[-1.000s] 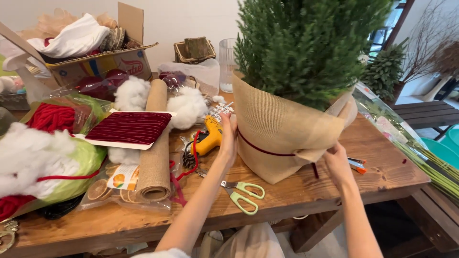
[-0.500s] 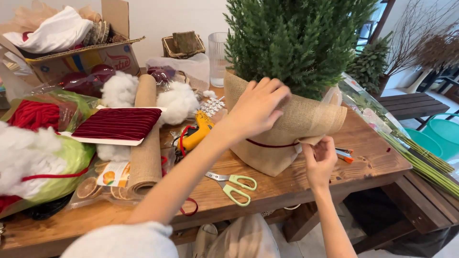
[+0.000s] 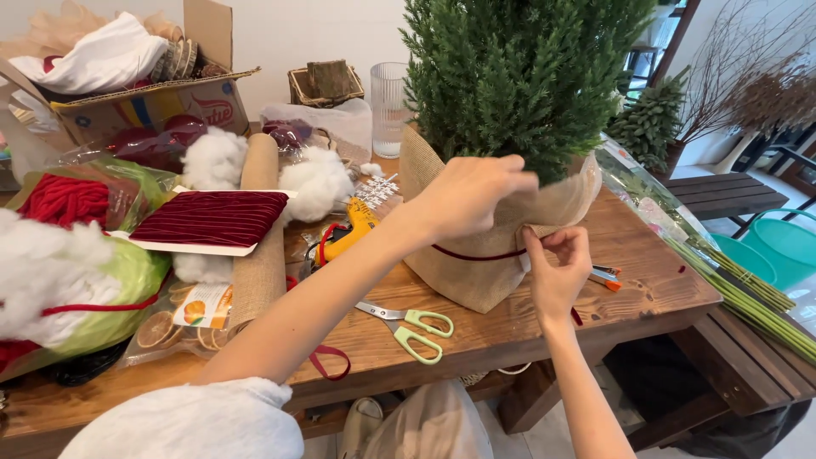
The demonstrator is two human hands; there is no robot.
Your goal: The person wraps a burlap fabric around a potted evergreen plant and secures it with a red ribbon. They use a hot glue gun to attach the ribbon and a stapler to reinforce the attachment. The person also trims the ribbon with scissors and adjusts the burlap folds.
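A small green conifer (image 3: pixel 518 76) stands on the wooden table (image 3: pixel 663 289), its pot wrapped in tan burlap (image 3: pixel 467 272) tied round with a thin dark red ribbon (image 3: pixel 476 254). My left hand (image 3: pixel 467 194) reaches across and pinches the burlap's upper edge at the front of the tree. My right hand (image 3: pixel 557 259) is just below it, fingers pinched on the burlap fold near the ribbon's end. Green-handled scissors (image 3: pixel 412 325) lie on the table in front of the pot, under my left forearm.
A yellow glue gun (image 3: pixel 348 229), a burlap roll (image 3: pixel 259 246), a card of dark red velvet ribbon (image 3: pixel 208 219), white stuffing (image 3: pixel 314 183), dried orange slices (image 3: pixel 183 319) and a cardboard box (image 3: pixel 153 102) crowd the left. A glass vase (image 3: pixel 389 93) stands behind. Green stems (image 3: pixel 739 285) lie at the right.
My left hand rose from the table by the pot's left side to the burlap's top front edge. My right hand lifted from low on the wrap to just under it.
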